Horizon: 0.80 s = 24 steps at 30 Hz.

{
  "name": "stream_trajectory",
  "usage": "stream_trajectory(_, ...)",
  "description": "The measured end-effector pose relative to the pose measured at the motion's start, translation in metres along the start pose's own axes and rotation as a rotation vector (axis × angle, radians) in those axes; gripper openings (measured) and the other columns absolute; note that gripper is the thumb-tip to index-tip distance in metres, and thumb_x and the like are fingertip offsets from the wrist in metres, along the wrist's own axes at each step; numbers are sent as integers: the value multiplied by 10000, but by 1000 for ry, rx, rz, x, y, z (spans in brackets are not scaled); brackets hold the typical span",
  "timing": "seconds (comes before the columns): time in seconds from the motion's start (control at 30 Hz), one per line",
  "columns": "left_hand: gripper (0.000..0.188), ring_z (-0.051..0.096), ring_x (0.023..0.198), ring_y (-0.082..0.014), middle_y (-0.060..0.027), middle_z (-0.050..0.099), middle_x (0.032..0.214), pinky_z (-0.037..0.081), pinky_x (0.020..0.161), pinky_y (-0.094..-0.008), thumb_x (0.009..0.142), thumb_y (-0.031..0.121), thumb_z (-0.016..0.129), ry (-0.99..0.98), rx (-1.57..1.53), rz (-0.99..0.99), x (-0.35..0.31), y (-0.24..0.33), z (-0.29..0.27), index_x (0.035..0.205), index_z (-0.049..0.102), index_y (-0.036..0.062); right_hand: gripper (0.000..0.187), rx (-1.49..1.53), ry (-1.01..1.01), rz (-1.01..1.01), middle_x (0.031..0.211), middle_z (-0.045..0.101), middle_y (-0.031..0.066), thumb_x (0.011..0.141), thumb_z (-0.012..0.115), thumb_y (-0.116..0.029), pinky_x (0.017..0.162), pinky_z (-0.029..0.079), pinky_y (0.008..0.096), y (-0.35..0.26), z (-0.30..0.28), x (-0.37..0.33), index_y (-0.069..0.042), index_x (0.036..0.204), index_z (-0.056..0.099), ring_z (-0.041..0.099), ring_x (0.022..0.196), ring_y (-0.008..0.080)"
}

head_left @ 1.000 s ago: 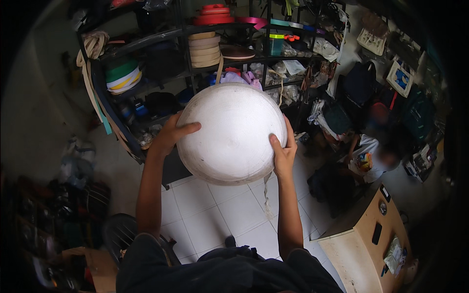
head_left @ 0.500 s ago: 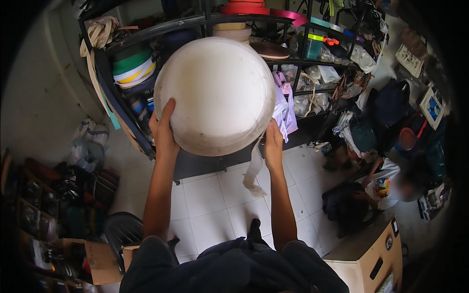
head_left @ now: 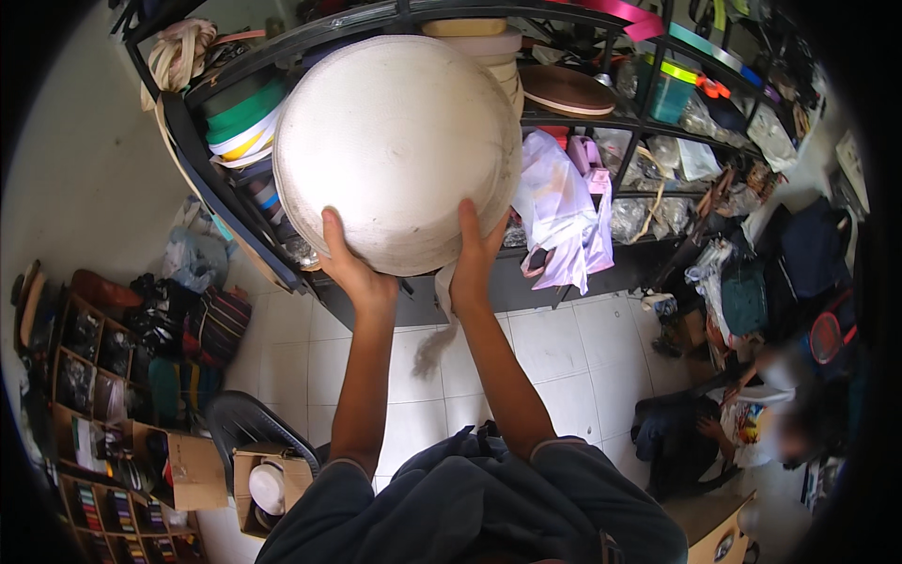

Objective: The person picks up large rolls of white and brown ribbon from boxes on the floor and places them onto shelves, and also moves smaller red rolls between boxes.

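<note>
A large round roll of off-white webbing (head_left: pixel 399 141) is held up in front of the black shelf, its coiled flat side toward me. Both hands grip its lower part. My left hand (head_left: pixel 355 268) holds the lower left, thumb on the flat face and the other fingers hidden behind. At the lower right, my right hand (head_left: pixel 477 258) grips it the same way. A loose frayed end of webbing (head_left: pixel 442 324) dangles below the roll beside my right wrist. Whether the roll touches the shelf I cannot tell.
On the black shelf (head_left: pixel 648 127) lie green and white strap rolls (head_left: pixel 246 122), beige rolls (head_left: pixel 479 47), a brown roll (head_left: pixel 568 89) and a lilac plastic bag (head_left: pixel 564 207). Behind me at left stand a black chair (head_left: pixel 249 418) and a cardboard box (head_left: pixel 246 493). People sit at right.
The roll has moved closer to the shelf and slightly left in view. My hands have come nearer together under it, the right one now with its thumb on the face.
</note>
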<state>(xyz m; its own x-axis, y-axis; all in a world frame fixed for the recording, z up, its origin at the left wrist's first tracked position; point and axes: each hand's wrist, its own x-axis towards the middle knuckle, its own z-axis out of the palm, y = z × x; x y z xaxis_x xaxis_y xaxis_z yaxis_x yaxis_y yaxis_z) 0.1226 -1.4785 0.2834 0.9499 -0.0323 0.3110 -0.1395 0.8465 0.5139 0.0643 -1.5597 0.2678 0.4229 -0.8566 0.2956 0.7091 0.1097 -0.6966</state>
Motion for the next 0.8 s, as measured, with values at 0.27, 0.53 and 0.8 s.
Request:
stream_trajectory(0.27, 620, 455, 1181, -240, -155, 421, 1315, 392, 974, -377, 878, 282, 603, 10, 188, 60, 24, -14, 17, 1352, 319, 1, 629, 230, -126, 82, 1340, 403, 119, 870, 606, -181, 1024, 294, 309, 22, 9, 54, -8, 1383, 286, 397, 1210, 198)
stream_trajectory(0.53, 632, 429, 1222, -242, -119, 403, 1342, 392, 978, -414, 869, 229, 594, -159, 271, 171, 98, 4, 34, 1384, 259, 83, 632, 351, -311, 32, 1317, 423, 140, 847, 625, -160, 1014, 313, 323, 23, 88, 122, 5, 1365, 302, 416, 1195, 217)
stream_trajectory(0.8, 521, 527, 1122, -269, -179, 409, 1283, 567, 797, -441, 941, 279, 503, -509, 323, 180, 212, 31, 49, 1311, 235, 29, 705, 266, -292, 34, 1266, 438, 212, 780, 673, -194, 972, 372, 349, 45, 189, 199, 55, 1323, 299, 458, 1155, 267)
